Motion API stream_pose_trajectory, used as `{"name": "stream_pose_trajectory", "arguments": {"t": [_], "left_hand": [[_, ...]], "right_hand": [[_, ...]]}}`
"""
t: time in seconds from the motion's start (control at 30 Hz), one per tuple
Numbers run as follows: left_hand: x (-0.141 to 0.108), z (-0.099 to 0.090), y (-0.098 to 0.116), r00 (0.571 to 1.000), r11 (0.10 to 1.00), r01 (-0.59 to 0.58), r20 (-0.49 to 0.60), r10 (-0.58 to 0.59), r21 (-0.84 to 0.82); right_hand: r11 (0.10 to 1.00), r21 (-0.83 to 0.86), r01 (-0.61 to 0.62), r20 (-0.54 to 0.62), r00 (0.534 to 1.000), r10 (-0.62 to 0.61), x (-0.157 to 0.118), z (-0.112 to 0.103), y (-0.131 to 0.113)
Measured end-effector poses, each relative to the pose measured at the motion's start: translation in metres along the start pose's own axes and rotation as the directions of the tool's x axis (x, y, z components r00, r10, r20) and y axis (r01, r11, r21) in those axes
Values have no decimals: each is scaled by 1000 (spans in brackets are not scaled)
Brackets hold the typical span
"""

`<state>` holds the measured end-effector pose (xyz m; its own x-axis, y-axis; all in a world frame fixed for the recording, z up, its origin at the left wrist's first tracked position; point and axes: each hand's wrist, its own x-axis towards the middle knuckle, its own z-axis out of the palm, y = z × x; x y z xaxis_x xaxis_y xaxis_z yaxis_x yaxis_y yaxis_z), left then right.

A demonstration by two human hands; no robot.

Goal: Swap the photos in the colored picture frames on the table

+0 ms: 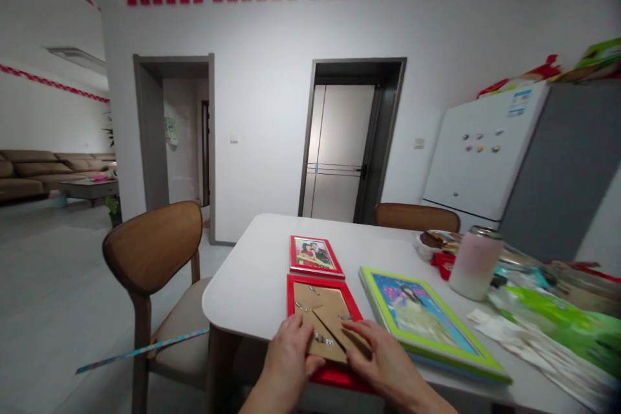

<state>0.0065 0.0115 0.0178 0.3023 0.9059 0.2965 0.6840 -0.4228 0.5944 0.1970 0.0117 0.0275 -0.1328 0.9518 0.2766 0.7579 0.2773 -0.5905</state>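
Note:
A red picture frame (pixel 297 291) lies face down at the near edge of the table. Its brown backing board (pixel 310 297) faces up, with several small metal clips and a diagonal slot or stand edge on it. My left hand (pixel 286 352) grips the frame's left side, thumb and fingertips on the board's lower left. On the opposite side, my right hand (pixel 388 359) has its fingers and thumb bent around the board's lower right corner. Just beyond is a smaller red framed photo (pixel 314 253) of two people, face up. A green-framed picture (pixel 427 314) lies to the right.
A pink and white flask (pixel 475 262) stands on the white table (pixel 262 259) at right, beside a green plastic package (pixel 557 310), a white cloth (pixel 524 343) and clutter. A wooden chair (pixel 155 246) stands left, with a thin blue patterned strip (pixel 140 350) across its seat.

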Motion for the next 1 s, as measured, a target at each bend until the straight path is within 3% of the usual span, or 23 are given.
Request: {"name": "stream_pose_trajectory", "arguments": {"t": [0.1,0.27,0.5,0.67,1.0], "left_hand": [[4,5,4,998,999,9,62,-12,45],[3,-5,5,990,989,-41,139,22,139],[-6,0,-2,987,994,-86,141,77,64],[-6,6,-3,988,993,-95,129,85,69],[-10,1,-4,992,997,-72,105,70,17]], "right_hand": [[998,-62,-9,-9,1000,8,-1,4,13],[970,-238,41,-29,998,-49,2,13,13],[965,-258,57,11,998,-56,19,10,16],[904,-428,17,-2,1000,-19,39,12,17],[914,-402,57,-57,995,-87,28,14,15]]}}
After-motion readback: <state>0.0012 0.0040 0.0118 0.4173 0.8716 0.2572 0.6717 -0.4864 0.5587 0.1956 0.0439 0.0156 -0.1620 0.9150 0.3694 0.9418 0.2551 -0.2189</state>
